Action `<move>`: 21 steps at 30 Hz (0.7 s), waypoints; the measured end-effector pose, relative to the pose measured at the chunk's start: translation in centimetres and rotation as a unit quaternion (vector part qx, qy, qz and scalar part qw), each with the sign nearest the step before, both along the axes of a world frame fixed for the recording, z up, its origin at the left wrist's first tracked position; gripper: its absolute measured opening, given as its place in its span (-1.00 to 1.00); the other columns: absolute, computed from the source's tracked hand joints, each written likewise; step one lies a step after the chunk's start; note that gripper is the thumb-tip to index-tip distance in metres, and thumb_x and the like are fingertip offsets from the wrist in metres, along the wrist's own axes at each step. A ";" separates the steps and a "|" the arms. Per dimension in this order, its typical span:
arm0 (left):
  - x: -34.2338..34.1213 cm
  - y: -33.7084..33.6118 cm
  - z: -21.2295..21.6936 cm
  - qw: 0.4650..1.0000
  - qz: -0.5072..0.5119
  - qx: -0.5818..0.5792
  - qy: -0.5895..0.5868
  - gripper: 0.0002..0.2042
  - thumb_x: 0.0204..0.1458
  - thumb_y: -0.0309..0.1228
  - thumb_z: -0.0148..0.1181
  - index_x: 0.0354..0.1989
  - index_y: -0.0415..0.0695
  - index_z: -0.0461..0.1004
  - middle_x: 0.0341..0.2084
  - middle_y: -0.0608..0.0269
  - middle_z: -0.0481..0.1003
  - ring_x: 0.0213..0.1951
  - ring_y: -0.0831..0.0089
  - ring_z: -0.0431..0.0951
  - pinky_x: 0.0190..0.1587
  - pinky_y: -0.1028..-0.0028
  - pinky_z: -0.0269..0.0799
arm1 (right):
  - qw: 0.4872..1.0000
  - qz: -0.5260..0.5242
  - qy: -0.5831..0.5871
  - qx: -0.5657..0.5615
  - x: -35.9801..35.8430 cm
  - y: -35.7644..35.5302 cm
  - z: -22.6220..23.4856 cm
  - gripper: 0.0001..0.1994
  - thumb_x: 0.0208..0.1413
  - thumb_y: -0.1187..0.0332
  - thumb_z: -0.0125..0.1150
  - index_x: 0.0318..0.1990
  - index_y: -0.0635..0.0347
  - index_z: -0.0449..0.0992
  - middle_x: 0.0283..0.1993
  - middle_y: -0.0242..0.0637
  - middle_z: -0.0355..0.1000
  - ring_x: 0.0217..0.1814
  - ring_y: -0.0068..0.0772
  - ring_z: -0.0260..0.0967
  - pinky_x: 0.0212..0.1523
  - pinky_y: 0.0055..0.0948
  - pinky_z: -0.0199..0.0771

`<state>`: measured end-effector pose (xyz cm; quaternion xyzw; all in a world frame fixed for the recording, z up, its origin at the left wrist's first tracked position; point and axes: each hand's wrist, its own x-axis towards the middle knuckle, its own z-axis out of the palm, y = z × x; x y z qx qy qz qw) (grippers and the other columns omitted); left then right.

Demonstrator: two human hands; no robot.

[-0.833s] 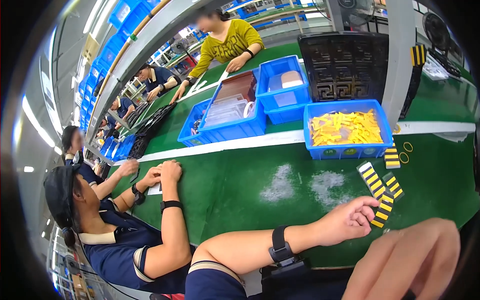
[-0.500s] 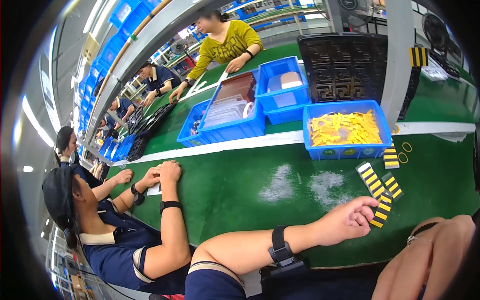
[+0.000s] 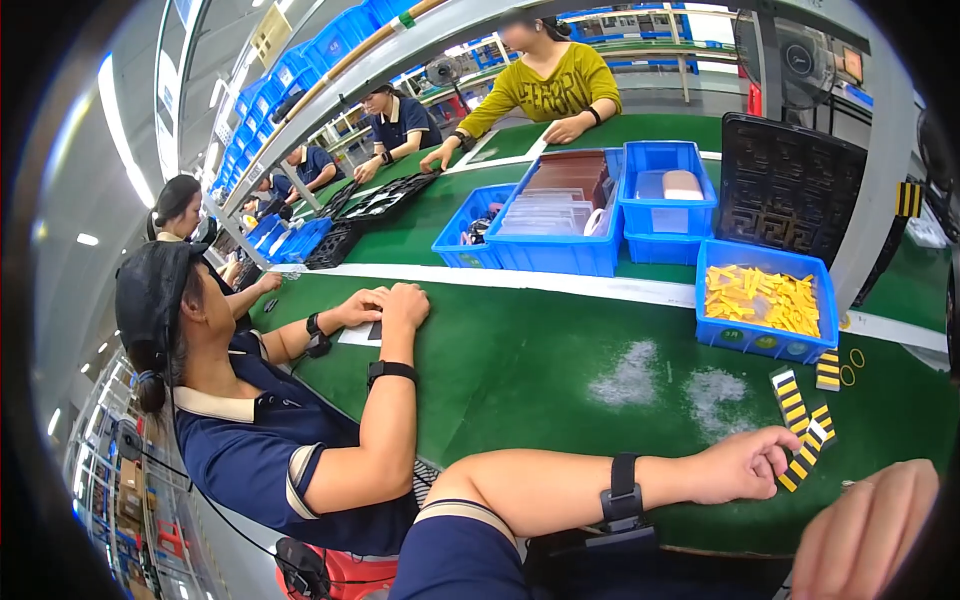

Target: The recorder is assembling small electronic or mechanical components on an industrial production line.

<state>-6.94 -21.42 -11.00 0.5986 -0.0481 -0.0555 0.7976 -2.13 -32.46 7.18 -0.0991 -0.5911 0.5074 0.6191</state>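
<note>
My left hand (image 3: pixel 742 466) rests low over the green tabletop, its fingers curled, the palm hidden. Its fingertips meet a yellow-and-black striped strip (image 3: pixel 800 466); whether anything lies inside the fist cannot be seen. Another striped strip (image 3: pixel 789 398) lies just beyond, and one more overlaps at its right with a small white patch on it. My right hand (image 3: pixel 872 530) hangs at the lower right, back toward me, fingers pointing downward and partly blurred. Its fingertips are lost in the dark edge, and no held thing shows.
Beyond the strips stands a blue bin (image 3: pixel 765 340) of yellow pieces, with rubber bands (image 3: pixel 852 368) beside it. White powder patches (image 3: pixel 625 375) mark the tabletop. A co-worker (image 3: pixel 290 430) sits close on my left, and larger blue bins (image 3: pixel 555 250) stand behind the white line.
The whole view has swung left, so the bench and bins sit further right. My right hand has turned, its banded wrist no longer showing. My left hand stays beside the strips.
</note>
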 end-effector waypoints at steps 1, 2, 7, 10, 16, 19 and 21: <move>0.0 -0.1 0.1 1.000 -0.002 0.000 -0.002 -0.48 -0.12 -0.60 0.08 0.07 -0.16 0.09 -0.33 0.25 0.24 -0.37 0.62 0.36 -0.29 0.66 0.33 | 1.000 -0.010 -0.015 0.008 -0.3 0.2 -0.2 -0.92 -0.23 0.54 0.29 -0.53 0.19 0.51 -0.36 -0.22 0.41 -0.32 -0.35 0.32 -0.36 -0.52 0.36; 0.0 -0.1 0.1 1.000 -0.001 -0.001 0.000 -0.48 -0.12 -0.60 0.08 0.07 -0.17 0.09 -0.32 0.24 0.24 -0.37 0.62 0.36 -0.29 0.66 0.33 | 0.999 -0.019 -0.029 0.013 -0.4 0.4 -0.5 -0.92 -0.22 0.53 0.29 -0.52 0.20 0.50 -0.37 -0.19 0.41 -0.36 -0.34 0.32 -0.39 -0.51 0.37; 0.2 0.1 0.2 1.000 0.001 0.005 0.004 -0.49 -0.12 -0.60 0.09 0.07 -0.17 0.10 -0.31 0.24 0.25 -0.36 0.62 0.36 -0.27 0.66 0.34 | 0.995 -0.069 -0.064 0.018 -2.0 0.7 -2.0 -0.86 -0.25 0.59 0.29 -0.45 0.27 0.49 -0.34 -0.04 0.41 -0.32 -0.21 0.37 -0.35 -0.48 0.44; -0.3 0.5 0.5 1.000 0.004 0.013 0.012 -0.49 -0.11 -0.59 0.09 0.07 -0.17 0.10 -0.32 0.26 0.26 -0.35 0.64 0.36 -0.25 0.65 0.35 | 0.969 -0.161 0.001 0.188 -3.0 1.8 -4.2 -0.85 -0.21 0.59 0.25 -0.39 0.27 0.51 -0.29 -0.02 0.40 -0.33 -0.21 0.37 -0.31 -0.48 0.45; -0.1 0.6 0.5 1.000 0.010 0.025 -0.008 -0.50 -0.12 -0.62 0.08 0.06 -0.18 0.11 -0.32 0.23 0.26 -0.34 0.61 0.39 -0.27 0.65 0.36 | 0.965 -0.178 0.071 0.181 -4.5 1.9 -5.3 -0.87 -0.12 0.59 0.15 -0.34 0.34 0.50 -0.28 -0.03 0.39 -0.31 -0.23 0.35 -0.28 -0.49 0.46; 0.0 0.3 0.9 1.000 -0.005 0.016 0.002 -0.50 -0.12 -0.62 0.06 0.06 -0.20 0.10 -0.32 0.21 0.26 -0.37 0.59 0.41 -0.29 0.64 0.37 | 0.970 -0.102 0.021 0.219 -2.9 2.4 -5.3 -0.87 -0.13 0.58 0.17 -0.35 0.33 0.50 -0.29 -0.04 0.41 -0.32 -0.25 0.35 -0.29 -0.51 0.46; 0.0 0.3 0.9 1.000 -0.002 0.019 0.001 -0.50 -0.12 -0.62 0.06 0.06 -0.20 0.11 -0.32 0.21 0.26 -0.37 0.59 0.41 -0.30 0.64 0.37 | 0.970 -0.115 0.056 0.208 -3.6 2.3 -5.8 -0.87 -0.12 0.57 0.16 -0.35 0.33 0.50 -0.30 -0.04 0.42 -0.31 -0.25 0.35 -0.29 -0.50 0.46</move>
